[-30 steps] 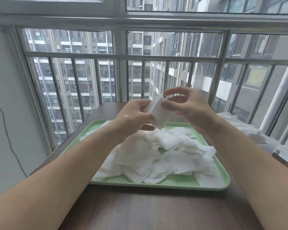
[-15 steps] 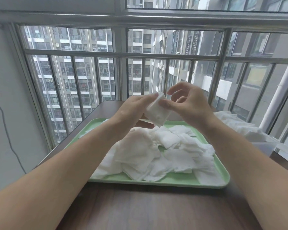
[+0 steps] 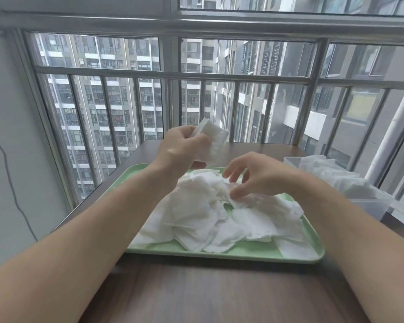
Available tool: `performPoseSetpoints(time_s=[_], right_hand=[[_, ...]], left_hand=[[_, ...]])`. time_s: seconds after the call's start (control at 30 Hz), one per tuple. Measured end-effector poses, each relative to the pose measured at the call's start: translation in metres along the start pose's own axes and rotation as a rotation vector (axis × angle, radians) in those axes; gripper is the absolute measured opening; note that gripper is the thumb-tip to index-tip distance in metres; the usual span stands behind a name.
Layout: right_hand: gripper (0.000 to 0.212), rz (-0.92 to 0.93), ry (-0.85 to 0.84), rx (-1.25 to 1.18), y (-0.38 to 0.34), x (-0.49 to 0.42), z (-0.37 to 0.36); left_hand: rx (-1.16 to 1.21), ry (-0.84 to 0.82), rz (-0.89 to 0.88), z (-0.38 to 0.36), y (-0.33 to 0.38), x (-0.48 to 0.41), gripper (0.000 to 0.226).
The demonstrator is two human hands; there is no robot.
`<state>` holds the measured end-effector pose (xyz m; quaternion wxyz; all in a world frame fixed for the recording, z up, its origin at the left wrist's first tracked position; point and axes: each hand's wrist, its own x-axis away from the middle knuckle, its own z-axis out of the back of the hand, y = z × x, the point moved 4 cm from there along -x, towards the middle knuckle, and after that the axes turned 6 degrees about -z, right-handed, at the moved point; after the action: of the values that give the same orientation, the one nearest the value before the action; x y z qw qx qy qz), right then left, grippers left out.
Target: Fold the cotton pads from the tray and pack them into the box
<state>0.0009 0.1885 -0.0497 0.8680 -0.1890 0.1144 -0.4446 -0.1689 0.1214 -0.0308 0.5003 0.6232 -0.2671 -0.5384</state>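
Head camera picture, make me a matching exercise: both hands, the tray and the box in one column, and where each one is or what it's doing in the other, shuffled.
Column one
1. left hand
2. right hand
3. light green plastic tray
4. clear plastic box

Column two
A. right of the tray, white pads inside
B. raised above the tray, holds a folded white cotton pad
C. on the brown wooden table, carrying the pads
D. reaching down to the pile of loose white pads

Pairs: 1-B, 2-D, 3-C, 4-A
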Motion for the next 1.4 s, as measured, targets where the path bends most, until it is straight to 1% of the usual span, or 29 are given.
performPoseSetpoints(time_s=[0.1,0.2,0.23,0.3,0.33,0.4,0.5,0.63,0.73,0.77,0.83,0.9,0.97,1.07,1.13,1.2,1.23,1.3,1.37,1.4], right_hand=[[0.033,0.020,0.007,-0.026,0.002,-0.001,0.002],[0.009,0.030,0.000,0.015,0.003,0.000,0.006],[0.005,0.024,0.003,0.040,0.003,0.000,0.008],[0.006,0.009,0.021,0.052,0.004,0.002,0.013],[0.007,0.007,0.034,0.012,0.004,0.003,0.017],[0.014,0.018,0.076,-0.177,0.003,0.006,0.024],[0.020,0.056,0.154,-0.543,-0.003,0.011,0.030],[0.011,0.103,0.144,-0.830,-0.010,0.011,0.033],[0.007,0.123,0.122,-0.995,-0.014,0.013,0.033],[0.006,0.127,0.126,-1.021,-0.015,0.014,0.033],[0.019,0.122,0.155,-1.031,-0.016,0.015,0.034],[0.023,0.115,0.192,-1.013,-0.016,0.017,0.035],[0.020,0.114,0.209,-1.006,-0.015,0.016,0.035],[0.009,0.119,0.261,-1.001,-0.012,0.014,0.037],[0.009,0.133,0.299,-1.019,-0.010,0.013,0.039],[0.012,0.161,0.310,-1.089,-0.009,0.013,0.041],[0.013,0.178,0.294,-1.147,-0.008,0.014,0.042],[0.018,0.216,0.211,-1.250,-0.009,0.014,0.043],[0.033,0.223,0.129,-1.251,-0.010,0.014,0.040],[0.039,0.206,0.123,-1.209,-0.010,0.014,0.039]], left_hand=[[-0.009,0.002,-0.002,0.000,0.000,0.000,0.011],[-0.009,0.005,0.000,0.001,0.000,0.000,0.012],[-0.009,0.004,0.001,0.001,0.000,0.000,0.012],[-0.012,0.002,0.002,0.001,0.000,0.000,0.013],[-0.015,0.002,0.005,0.001,0.000,0.000,0.013],[-0.024,0.007,0.019,0.001,0.000,0.000,0.014],[-0.044,0.025,0.044,0.002,-0.001,0.000,0.013],[-0.059,0.034,0.055,0.003,-0.003,0.000,0.012],[-0.052,-0.030,0.060,-0.001,-0.003,0.003,0.011],[-0.047,-0.056,0.060,-0.003,-0.003,0.005,0.011],[-0.049,-0.084,0.056,-0.007,-0.003,0.006,0.015],[-0.053,-0.095,0.050,-0.009,-0.004,0.006,0.020],[-0.051,-0.101,0.045,-0.009,-0.004,0.006,0.022],[-0.050,-0.103,0.040,-0.009,-0.004,0.005,0.021],[-0.047,-0.105,0.038,-0.010,-0.005,0.005,0.021],[-0.041,-0.109,0.040,-0.010,-0.006,0.006,0.020],[-0.033,-0.113,0.040,-0.010,-0.006,0.006,0.017],[-0.013,-0.125,0.032,-0.010,-0.006,0.007,0.012],[-0.007,-0.139,0.015,-0.011,-0.004,0.007,0.010],[-0.010,-0.146,0.005,-0.012,-0.003,0.007,0.011]])
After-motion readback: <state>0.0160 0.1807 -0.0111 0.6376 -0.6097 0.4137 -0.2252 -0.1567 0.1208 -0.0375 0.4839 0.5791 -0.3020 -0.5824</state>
